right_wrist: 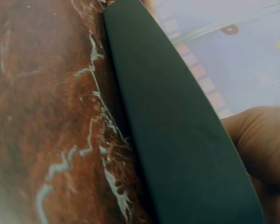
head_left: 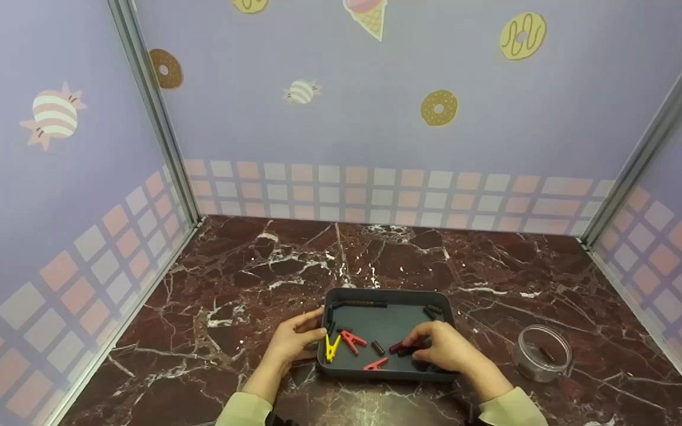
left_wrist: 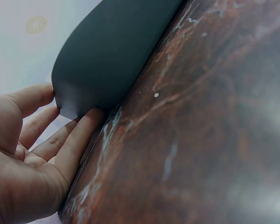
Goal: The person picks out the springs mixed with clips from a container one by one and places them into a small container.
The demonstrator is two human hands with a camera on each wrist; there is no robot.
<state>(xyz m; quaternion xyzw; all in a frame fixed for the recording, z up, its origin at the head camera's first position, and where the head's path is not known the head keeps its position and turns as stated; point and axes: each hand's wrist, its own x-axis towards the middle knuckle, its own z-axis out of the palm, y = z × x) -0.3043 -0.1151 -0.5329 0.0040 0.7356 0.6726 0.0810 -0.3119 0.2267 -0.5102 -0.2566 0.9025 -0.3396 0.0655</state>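
Note:
A dark grey tray stands on the table. It holds a yellow plastic clip, a red clip, a red clip half and several small coil springs, one a dark spring. My left hand is at the tray's left end. Its fingertips rest against the outer wall in the left wrist view, the thumb near the rim. Inside the tray's right half, my right hand has curled fingers pinching a small dark red piece, partly hidden. The right wrist view shows mainly the tray's outer wall.
Right of the tray stands a clear round tub with a dark reddish spring in it. Black pieces and springs lie along the tray's back edge and right corner. Patterned panels close off the marble table behind and at both sides.

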